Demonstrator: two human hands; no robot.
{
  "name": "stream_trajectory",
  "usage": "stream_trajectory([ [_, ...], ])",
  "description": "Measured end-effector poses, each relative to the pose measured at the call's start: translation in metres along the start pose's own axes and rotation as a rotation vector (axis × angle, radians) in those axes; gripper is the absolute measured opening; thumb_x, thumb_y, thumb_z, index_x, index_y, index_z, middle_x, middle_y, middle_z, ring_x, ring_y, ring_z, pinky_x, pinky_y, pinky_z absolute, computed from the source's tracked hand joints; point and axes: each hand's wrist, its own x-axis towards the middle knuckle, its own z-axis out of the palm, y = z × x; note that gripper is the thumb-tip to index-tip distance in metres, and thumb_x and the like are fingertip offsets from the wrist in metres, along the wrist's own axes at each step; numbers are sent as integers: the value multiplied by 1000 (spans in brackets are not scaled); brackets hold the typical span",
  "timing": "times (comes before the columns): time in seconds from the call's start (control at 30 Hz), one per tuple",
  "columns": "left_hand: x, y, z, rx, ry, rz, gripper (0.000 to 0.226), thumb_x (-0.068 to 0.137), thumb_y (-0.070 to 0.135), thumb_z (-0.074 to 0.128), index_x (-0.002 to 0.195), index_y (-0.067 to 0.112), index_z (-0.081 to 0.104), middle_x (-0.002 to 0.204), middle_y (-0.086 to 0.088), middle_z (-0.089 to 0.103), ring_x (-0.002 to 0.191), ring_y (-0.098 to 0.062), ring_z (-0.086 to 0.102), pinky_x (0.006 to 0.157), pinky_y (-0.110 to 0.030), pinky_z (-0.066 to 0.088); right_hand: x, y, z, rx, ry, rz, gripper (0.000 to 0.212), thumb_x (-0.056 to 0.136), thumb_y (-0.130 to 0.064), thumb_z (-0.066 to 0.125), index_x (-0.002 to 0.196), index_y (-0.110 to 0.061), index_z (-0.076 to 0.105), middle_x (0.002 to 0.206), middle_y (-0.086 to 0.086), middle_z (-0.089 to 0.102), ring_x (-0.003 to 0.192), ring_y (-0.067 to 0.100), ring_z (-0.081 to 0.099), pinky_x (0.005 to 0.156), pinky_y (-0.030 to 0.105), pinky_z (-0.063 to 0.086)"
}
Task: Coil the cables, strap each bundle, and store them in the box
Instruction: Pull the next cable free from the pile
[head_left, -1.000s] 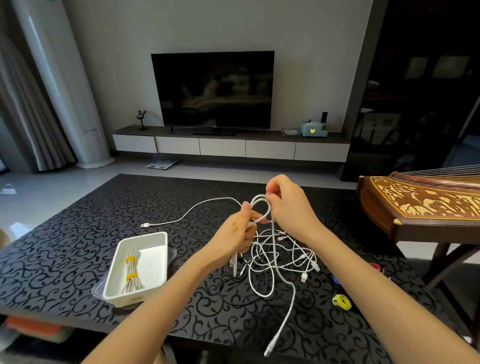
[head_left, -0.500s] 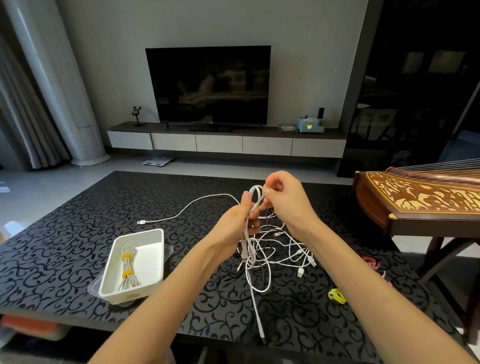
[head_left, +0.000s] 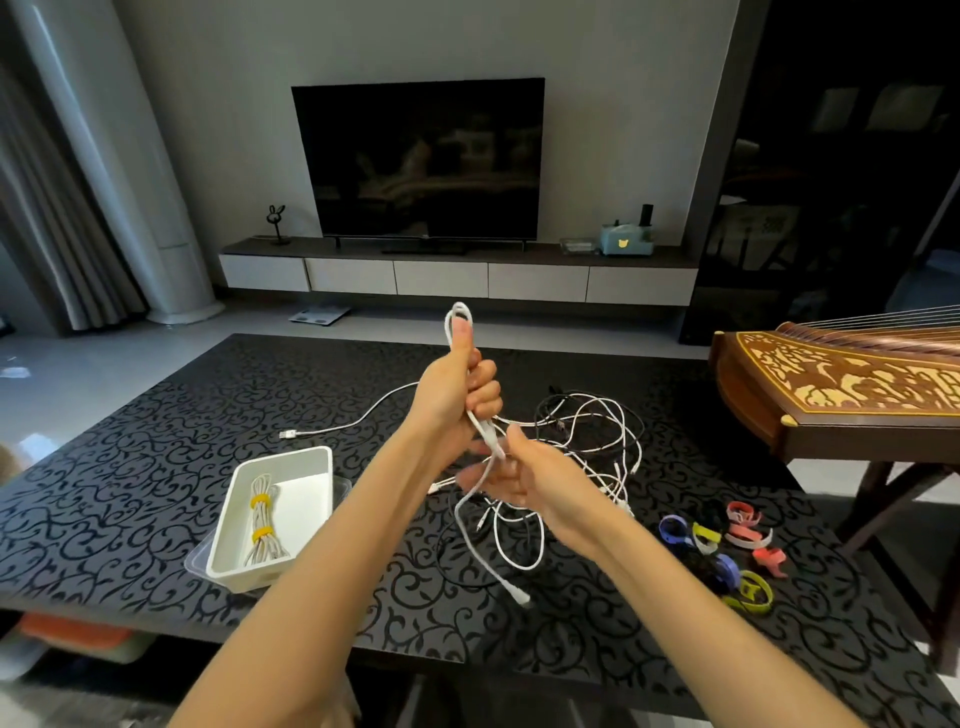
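Black patterned table (head_left: 156, 467): left hand (head_left: 457, 395) is clamping the folded white cable (head_left: 460, 312) above the cable tangle (head_left: 587, 431), right hand (head_left: 524, 478) is pinching its tail, blurred; coiling is ongoing, next fold likely needing slack, white box (head_left: 228, 566) waiting left

The room is dim, with soft daylight coming from the left, where the pale grey glossy floor (head_left: 78, 374) glows beside the grey pleated curtain (head_left: 47, 208). The shiny black scroll-patterned table (head_left: 156, 467) takes a dull sheen at its far left corner, and the black flat television screen (head_left: 418, 156) mirrors the room faintly. My right hand (head_left: 519, 478) smears with motion blur at the fingers, softening the thin white cable (head_left: 485, 435) there; my left hand (head_left: 452, 389) is sharp. The wide lens bows the white round column (head_left: 130, 182) and stretches my forearms.
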Motion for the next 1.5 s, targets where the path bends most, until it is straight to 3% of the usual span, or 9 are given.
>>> stream_trajectory([
  [0.17,4,6,-7,-26,11,20,43,99,41,40,63,20,29,47,9,21,35,-3,18,34,-15,18,-3,22,1,-5,-73,-35,25,100,-22,43,90,-7,59,64,-2,55,63,14,55,94,43,51],
  [0.3,7,19,-22,-87,188,76,50,99,50,32,58,20,25,45,8,19,35,-5,15,32,-18,14,-10,33,-11,-117,-49,-102,18,97,-8,48,85,-7,61,64,1,49,54,10,46,70,25,55],
  [0.47,10,33,-44,442,441,373,45,102,42,31,62,21,30,49,4,28,42,-10,23,40,-24,20,-26,46,-48,-707,-3,-176,20,97,-7,48,96,-17,65,64,-6,54,51,-1,50,59,17,42],
  [0.57,11,34,-50,969,400,535,42,102,37,34,64,20,33,56,3,37,49,-12,32,49,-28,29,-30,42,-64,-1163,161,-408,20,96,-25,51,97,-25,71,73,-8,65,67,6,61,66,28,49],
  [0.67,3,20,-35,1293,234,386,41,99,41,39,67,16,40,59,1,42,51,-13,36,52,-25,32,-27,11,-57,-1304,207,-743,27,91,-33,49,91,-18,72,72,-5,67,67,19,64,62,29,53],
  [0.87,-12,-6,-10,773,-73,-159,76,53,91,37,66,16,43,51,4,30,38,-9,25,40,-22,22,-15,-50,-40,-1269,298,-736,17,92,-27,59,89,-10,63,70,3,62,67,20,54,64,32,37],
  [0.97,-15,-11,-9,610,-234,-302,67,55,84,58,68,19,44,52,7,28,38,-5,21,35,-16,19,-9,-60,-37,-1369,327,-780,18,88,-27,60,82,-11,66,66,5,62,65,25,56,60,29,32],
  [1.13,-17,-6,-16,494,-456,-402,37,69,33,74,63,22,39,57,5,21,47,-7,12,39,-15,15,-9,-71,-32,-1454,438,-846,26,83,-41,53,74,-20,66,65,-3,62,61,22,58,53,27,35],
  [1.5,-27,-7,-12,301,-483,-453,31,90,40,52,76,13,45,54,8,27,43,-2,24,39,-12,27,-5,-63,-38,-1409,649,-827,25,91,-24,49,74,-6,56,44,4,49,37,31,47,45,25,26],
])
